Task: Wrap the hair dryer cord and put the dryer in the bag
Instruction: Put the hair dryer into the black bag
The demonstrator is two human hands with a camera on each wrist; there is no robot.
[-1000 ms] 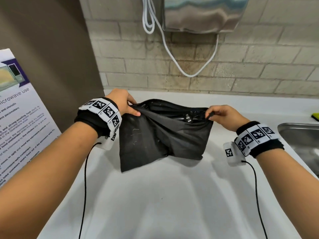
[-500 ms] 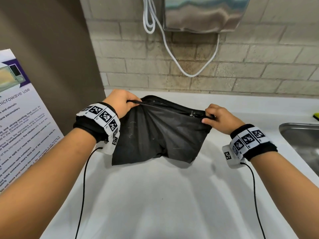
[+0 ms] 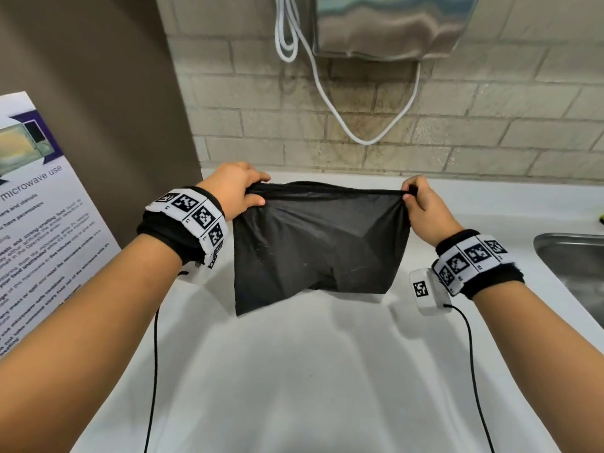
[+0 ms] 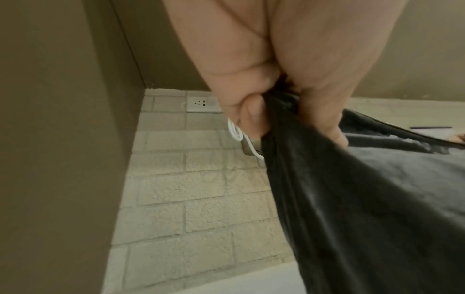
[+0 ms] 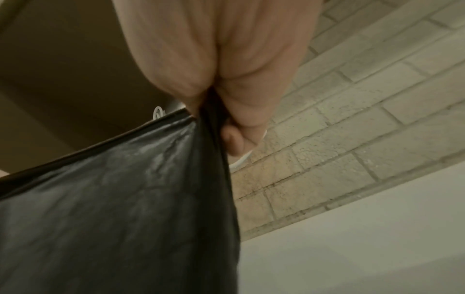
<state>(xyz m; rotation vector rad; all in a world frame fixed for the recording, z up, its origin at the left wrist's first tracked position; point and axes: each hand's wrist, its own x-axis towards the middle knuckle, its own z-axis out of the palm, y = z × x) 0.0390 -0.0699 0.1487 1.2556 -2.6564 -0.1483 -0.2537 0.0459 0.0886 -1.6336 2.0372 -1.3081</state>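
— So, on the left, what do we see?
— Our left hand (image 3: 233, 188) pinching the left top corner of the black bag (image 3: 318, 243), fingers curled over the zip edge.
— And the dryer?
— Hidden; we only see the bag bulging just above the white counter (image 3: 310, 371).
— On the right?
— Our right hand (image 3: 421, 207) grips the other corner, the edge taut between them.
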